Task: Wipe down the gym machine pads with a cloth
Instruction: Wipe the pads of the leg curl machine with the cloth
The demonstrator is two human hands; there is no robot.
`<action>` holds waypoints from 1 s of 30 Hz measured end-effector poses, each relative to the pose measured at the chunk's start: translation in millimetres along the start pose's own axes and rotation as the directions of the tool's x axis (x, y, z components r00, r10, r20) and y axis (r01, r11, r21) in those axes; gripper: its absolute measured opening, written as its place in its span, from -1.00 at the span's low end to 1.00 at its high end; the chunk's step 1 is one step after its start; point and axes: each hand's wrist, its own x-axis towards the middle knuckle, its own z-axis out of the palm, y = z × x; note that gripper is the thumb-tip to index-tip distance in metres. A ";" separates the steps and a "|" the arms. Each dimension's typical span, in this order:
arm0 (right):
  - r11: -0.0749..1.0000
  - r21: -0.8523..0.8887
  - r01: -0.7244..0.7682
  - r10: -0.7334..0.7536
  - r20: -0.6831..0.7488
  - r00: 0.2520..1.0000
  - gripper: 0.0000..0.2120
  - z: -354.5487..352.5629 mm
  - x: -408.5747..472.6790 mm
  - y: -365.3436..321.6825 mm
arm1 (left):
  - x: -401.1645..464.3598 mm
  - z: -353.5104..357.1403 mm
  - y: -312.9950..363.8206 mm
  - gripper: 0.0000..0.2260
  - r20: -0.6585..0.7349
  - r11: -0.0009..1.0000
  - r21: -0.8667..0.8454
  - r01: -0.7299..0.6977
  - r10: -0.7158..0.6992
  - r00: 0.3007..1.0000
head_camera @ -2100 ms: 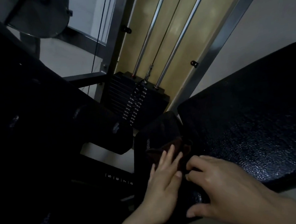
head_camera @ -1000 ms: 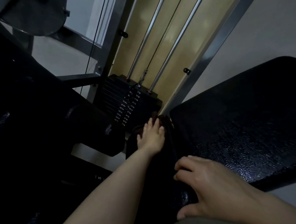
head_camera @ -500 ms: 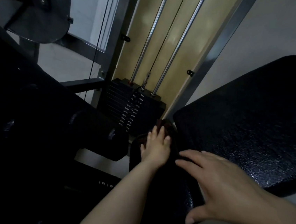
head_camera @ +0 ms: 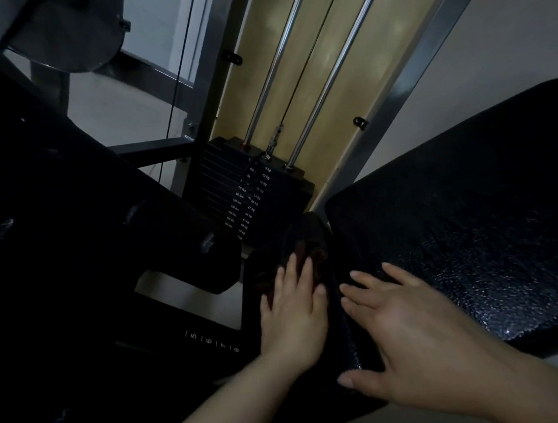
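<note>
A dark reddish cloth (head_camera: 303, 243) lies on a narrow black pad (head_camera: 342, 370) at the lower middle. My left hand (head_camera: 295, 316) presses flat on the cloth's near part, fingers together and pointing away from me. My right hand (head_camera: 410, 331) rests spread on the near edge of the same narrow pad, thumb hooked over its front, and holds nothing. A large black textured seat pad (head_camera: 472, 225) stands right of both hands, tilted up to the right. Most of the cloth is dim and partly hidden under my left hand.
A black weight stack (head_camera: 248, 194) with white numbers sits just beyond the cloth, with two chrome guide rods (head_camera: 335, 67) and a cable rising from it. A big black padded arm (head_camera: 63, 206) fills the left side. Grey frame bars and pale floor lie behind.
My left hand slid with the cloth to the pad's far end, then drew back toward me. My right hand stayed on the pad's near edge and spread its fingers flatter.
</note>
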 end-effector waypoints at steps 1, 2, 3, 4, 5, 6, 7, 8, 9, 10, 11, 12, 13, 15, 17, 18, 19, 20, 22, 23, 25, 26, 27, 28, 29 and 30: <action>1.000 0.001 -0.005 0.005 0.007 1.000 -0.15 -1.4 -0.2 -0.8 | 22.0 -1.2 3.2 -0.55 0.012 1.000 0.003 0.019 -0.019 1.000; 1.000 -0.006 -0.003 0.004 0.008 1.000 -0.17 -2.7 -0.6 -1.2 | 41.8 -3.8 6.4 -0.55 0.020 0.999 -0.003 0.037 -0.037 0.999; 1.000 -0.009 -0.004 0.004 -0.003 1.000 -0.20 -3.0 -1.3 -1.3 | 57.7 -5.7 8.2 -0.55 0.026 0.999 -0.007 0.052 -0.051 0.998; 1.000 -0.003 0.001 -0.001 -0.028 1.000 -0.25 -1.8 -1.4 -1.0 | 66.6 -7.5 8.4 -0.56 0.029 0.999 0.001 0.053 -0.053 0.998; 1.000 0.019 0.001 0.000 -0.060 0.998 -0.34 -0.4 -1.1 -0.6 | 67.1 -8.4 7.3 -0.56 0.030 0.999 0.012 0.034 -0.034 0.999; 0.999 0.052 -0.013 0.018 -0.101 0.995 -0.44 1.6 0.3 0.2 | 61.6 -8.8 5.2 -0.56 0.034 1.000 0.010 -0.002 0.001 0.999; 0.995 0.092 -0.040 0.053 -0.154 0.987 -0.54 3.5 2.5 0.7 | 49.8 -9.2 3.6 -0.56 0.046 0.999 0.001 -0.047 0.047 0.998; 0.991 0.114 -0.069 0.092 -0.214 0.972 -0.60 6.5 5.3 1.8 | 32.5 -8.2 2.5 -0.55 0.060 0.996 0.002 -0.093 0.092 0.994; 0.985 0.134 -0.110 0.143 -0.276 0.950 -0.65 10.0 7.6 2.8 | 10.6 -6.0 2.8 -0.53 0.068 0.991 0.020 -0.129 0.127 0.990; 0.979 0.150 -0.137 0.182 -0.346 0.920 -0.68 13.3 9.6 3.0 | -13.0 -2.4 4.5 -0.48 0.068 0.986 0.047 -0.158 0.154 0.986; 0.976 0.147 -0.161 0.207 -0.399 0.893 -0.68 15.4 10.9 2.7 | -36.8 0.5 9.4 -0.42 0.061 0.981 0.069 -0.180 0.176 0.983; 0.973 0.142 -0.180 0.222 -0.395 0.891 -0.65 17.0 11.6 2.2 | -57.0 1.6 15.6 -0.37 0.077 0.980 0.083 -0.183 0.177 0.981; 0.975 0.121 -0.187 0.220 -0.394 0.892 -0.61 18.2 11.7 1.5 | -71.2 2.0 20.7 -0.36 0.112 0.982 0.086 -0.168 0.158 0.981; 0.977 0.107 -0.185 0.213 -0.398 0.892 -0.59 18.9 11.1 0.3 | -80.8 5.4 25.8 -0.40 0.150 0.987 0.070 -0.144 0.132 0.980; 0.974 0.133 -0.183 0.221 -0.388 0.895 -0.59 18.9 11.2 -0.4 | -67.5 3.6 28.9 -0.39 0.108 0.989 0.077 -0.128 0.120 0.987; 0.972 0.149 -0.182 0.227 -0.390 0.893 -0.59 19.3 11.7 -0.3 | -53.0 3.6 29.7 -0.42 0.079 0.990 0.083 -0.114 0.108 0.991; 0.970 0.156 -0.188 0.236 -0.392 0.889 -0.59 19.7 11.8 -0.4 | -34.7 3.9 31.4 -0.47 0.071 0.992 0.087 -0.093 0.087 0.994; 0.967 0.158 -0.201 0.248 -0.389 0.887 -0.59 19.4 11.7 -0.7 | -14.9 3.1 34.4 -0.49 0.079 0.993 0.093 -0.069 0.062 0.995; 0.965 0.160 -0.208 0.255 -0.387 0.886 -0.60 18.8 10.1 -0.9 | 22.4 -0.3 38.1 -0.48 0.084 0.995 0.090 -0.049 0.041 0.996; 0.966 0.155 -0.207 0.252 -0.383 0.889 -0.63 16.8 8.8 -0.9 | 38.3 -2.6 36.6 -0.49 0.076 0.997 0.061 -0.056 0.051 0.996; 0.969 0.141 -0.201 0.239 -0.366 0.899 -0.72 14.2 5.8 -0.7 | 62.8 -7.7 27.1 -0.51 0.068 0.995 -0.015 -0.095 0.096 0.993; 0.974 0.127 -0.189 0.222 -0.348 0.911 -0.72 13.6 4.2 -0.8 | 71.7 -10.0 20.9 -0.53 0.058 0.992 -0.046 -0.119 0.122 0.991; 0.981 0.100 -0.167 0.190 -0.310 0.931 -0.69 12.8 2.8 -1.8 | 78.6 -11.2 15.5 -0.54 0.042 0.988 -0.069 -0.136 0.139 0.989; 0.991 0.050 -0.122 0.131 -0.253 0.959 -0.62 12.5 1.7 -2.8 | 82.6 -12.6 12.3 -0.55 0.024 0.986 -0.087 -0.144 0.147 0.989; 0.999 -0.014 -0.045 0.041 -0.180 0.983 -0.56 12.6 0.8 -3.5 | 82.9 -14.2 10.4 -0.56 0.010 0.983 -0.105 -0.148 0.150 0.989; 0.996 -0.066 0.052 -0.059 -0.108 0.992 -0.51 13.5 0.6 -3.6 | 80.0 -15.1 8.6 -0.56 0.003 0.980 -0.126 -0.154 0.156 0.988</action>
